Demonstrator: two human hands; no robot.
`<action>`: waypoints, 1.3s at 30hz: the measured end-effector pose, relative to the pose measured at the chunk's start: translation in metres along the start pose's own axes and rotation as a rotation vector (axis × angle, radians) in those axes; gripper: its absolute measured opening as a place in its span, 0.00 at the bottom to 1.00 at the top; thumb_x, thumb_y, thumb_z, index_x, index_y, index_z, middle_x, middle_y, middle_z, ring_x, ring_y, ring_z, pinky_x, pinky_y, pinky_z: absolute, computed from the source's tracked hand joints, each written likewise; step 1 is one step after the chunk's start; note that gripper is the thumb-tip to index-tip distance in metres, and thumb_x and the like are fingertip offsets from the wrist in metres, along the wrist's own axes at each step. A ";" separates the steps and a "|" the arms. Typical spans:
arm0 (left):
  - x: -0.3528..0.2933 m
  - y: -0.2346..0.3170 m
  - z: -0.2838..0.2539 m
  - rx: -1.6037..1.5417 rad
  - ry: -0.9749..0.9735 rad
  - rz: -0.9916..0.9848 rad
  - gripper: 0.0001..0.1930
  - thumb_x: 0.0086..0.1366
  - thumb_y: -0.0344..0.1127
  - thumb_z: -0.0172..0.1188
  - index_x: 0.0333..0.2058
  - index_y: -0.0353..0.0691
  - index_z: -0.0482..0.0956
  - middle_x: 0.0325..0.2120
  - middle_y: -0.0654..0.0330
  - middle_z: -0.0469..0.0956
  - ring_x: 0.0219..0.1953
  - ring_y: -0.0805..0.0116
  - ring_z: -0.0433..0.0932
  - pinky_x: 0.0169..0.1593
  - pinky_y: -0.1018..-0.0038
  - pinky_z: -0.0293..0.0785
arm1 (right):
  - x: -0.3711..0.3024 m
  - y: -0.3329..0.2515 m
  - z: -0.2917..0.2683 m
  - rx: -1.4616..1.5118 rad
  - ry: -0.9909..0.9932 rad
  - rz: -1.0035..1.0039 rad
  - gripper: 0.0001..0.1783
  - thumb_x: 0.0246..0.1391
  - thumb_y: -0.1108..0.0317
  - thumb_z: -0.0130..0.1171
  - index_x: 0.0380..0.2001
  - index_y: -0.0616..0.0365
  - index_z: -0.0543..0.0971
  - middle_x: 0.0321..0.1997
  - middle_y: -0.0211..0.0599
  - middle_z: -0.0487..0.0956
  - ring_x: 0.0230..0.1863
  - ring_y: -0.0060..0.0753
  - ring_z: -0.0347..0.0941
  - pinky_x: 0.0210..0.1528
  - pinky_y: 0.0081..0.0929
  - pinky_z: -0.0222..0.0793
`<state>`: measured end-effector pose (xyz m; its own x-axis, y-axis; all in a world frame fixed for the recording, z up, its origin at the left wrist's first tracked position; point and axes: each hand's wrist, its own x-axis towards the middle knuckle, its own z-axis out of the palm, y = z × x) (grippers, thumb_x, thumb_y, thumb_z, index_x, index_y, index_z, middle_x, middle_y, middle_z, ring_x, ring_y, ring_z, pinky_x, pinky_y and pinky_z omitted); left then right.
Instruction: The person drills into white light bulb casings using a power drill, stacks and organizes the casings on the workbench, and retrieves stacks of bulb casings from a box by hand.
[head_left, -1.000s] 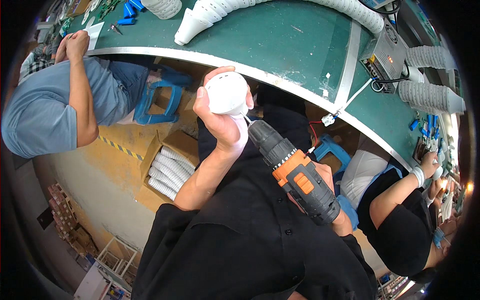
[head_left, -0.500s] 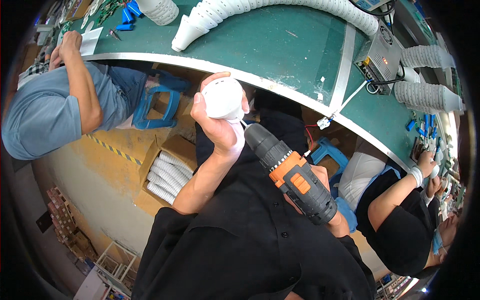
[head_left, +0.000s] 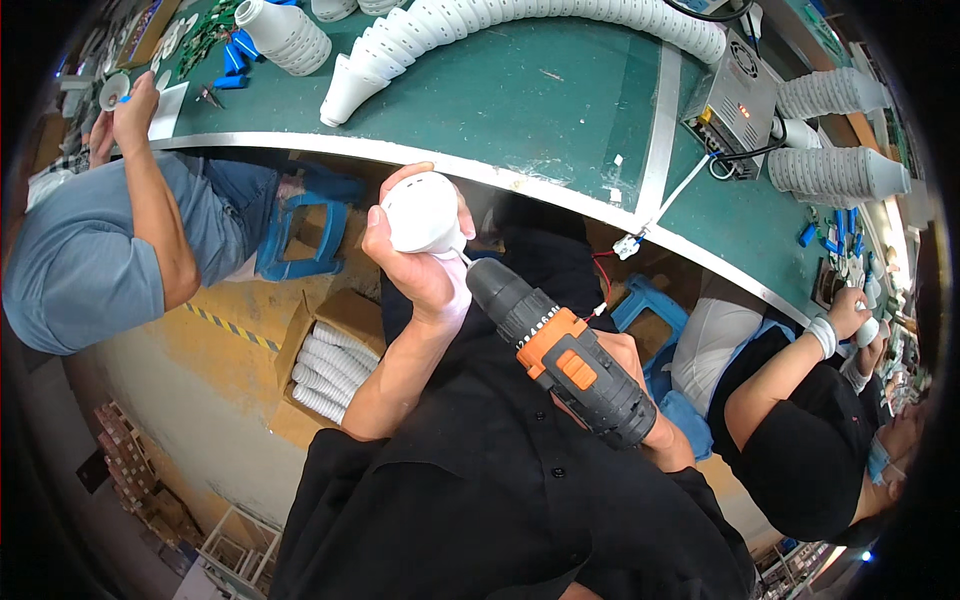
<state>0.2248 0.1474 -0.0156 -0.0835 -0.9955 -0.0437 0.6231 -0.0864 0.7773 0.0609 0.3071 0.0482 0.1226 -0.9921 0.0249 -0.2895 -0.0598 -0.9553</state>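
Note:
My left hand (head_left: 425, 275) is closed round a white rounded plastic housing (head_left: 422, 212), thumb on its left side and fingertips curling over its far edge. A black and orange cordless drill (head_left: 562, 352) lies slantwise across my front, gripped by my right hand (head_left: 622, 365), which its body partly hides. The drill's thin bit (head_left: 464, 257) points up and left at the lower right side of the housing. Whether the tip touches it or a screw, I cannot make out.
Ahead runs a green bench (head_left: 480, 110) with a long curved row of nested white cups (head_left: 440, 30), a metal power supply (head_left: 735, 105) and more cup stacks (head_left: 830, 172). A carton of white stacks (head_left: 335, 365) stands lower left. Co-workers sit at left (head_left: 130, 240) and right (head_left: 790, 410).
In the picture, my hands, the housing and the drill have shifted slightly left and down, along with the bench. The left co-worker now holds a small round white part. My grips are unchanged.

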 end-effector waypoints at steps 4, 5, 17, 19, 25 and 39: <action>0.000 0.001 0.001 0.037 -0.006 0.004 0.31 0.70 0.57 0.35 0.50 0.35 0.73 0.27 0.50 0.77 0.22 0.63 0.74 0.26 0.71 0.70 | 0.001 -0.001 0.000 -0.005 0.000 0.000 0.11 0.45 0.76 0.66 0.34 0.69 0.79 0.31 0.47 0.81 0.30 0.44 0.82 0.31 0.31 0.76; 0.001 0.001 0.001 0.038 -0.004 0.006 0.31 0.70 0.57 0.35 0.50 0.35 0.73 0.27 0.50 0.77 0.22 0.63 0.74 0.26 0.71 0.70 | 0.001 -0.001 0.000 -0.009 0.007 -0.013 0.11 0.45 0.76 0.66 0.34 0.69 0.79 0.31 0.47 0.81 0.30 0.44 0.82 0.31 0.31 0.76; 0.000 0.000 -0.003 0.011 -0.035 0.000 0.31 0.70 0.57 0.35 0.50 0.35 0.73 0.26 0.50 0.76 0.21 0.62 0.74 0.26 0.70 0.70 | -0.002 0.002 0.002 -0.025 -0.009 0.008 0.13 0.46 0.74 0.66 0.36 0.69 0.79 0.33 0.47 0.82 0.32 0.45 0.83 0.33 0.31 0.76; 0.000 0.001 -0.003 0.001 -0.009 -0.007 0.31 0.70 0.57 0.35 0.50 0.35 0.73 0.26 0.50 0.76 0.21 0.62 0.74 0.26 0.69 0.70 | 0.000 0.001 0.001 -0.015 -0.015 0.005 0.13 0.46 0.74 0.66 0.36 0.69 0.79 0.33 0.47 0.82 0.32 0.45 0.83 0.33 0.31 0.76; 0.001 0.001 -0.001 0.014 0.005 -0.008 0.31 0.70 0.57 0.35 0.50 0.35 0.73 0.26 0.50 0.77 0.21 0.62 0.74 0.26 0.70 0.70 | 0.000 0.004 0.000 -0.036 0.002 -0.031 0.12 0.46 0.75 0.66 0.35 0.68 0.79 0.32 0.47 0.81 0.31 0.45 0.82 0.32 0.31 0.76; 0.003 0.006 -0.008 0.009 -0.059 -0.029 0.32 0.68 0.56 0.37 0.55 0.33 0.71 0.30 0.51 0.75 0.24 0.63 0.73 0.25 0.71 0.69 | -0.003 -0.001 0.001 0.153 0.087 -0.012 0.12 0.47 0.71 0.64 0.34 0.66 0.76 0.26 0.46 0.77 0.29 0.52 0.79 0.30 0.39 0.72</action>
<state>0.2344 0.1439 -0.0158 -0.1472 -0.9887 -0.0295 0.6130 -0.1146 0.7817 0.0615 0.3100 0.0491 0.0406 -0.9976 0.0552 -0.1395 -0.0604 -0.9884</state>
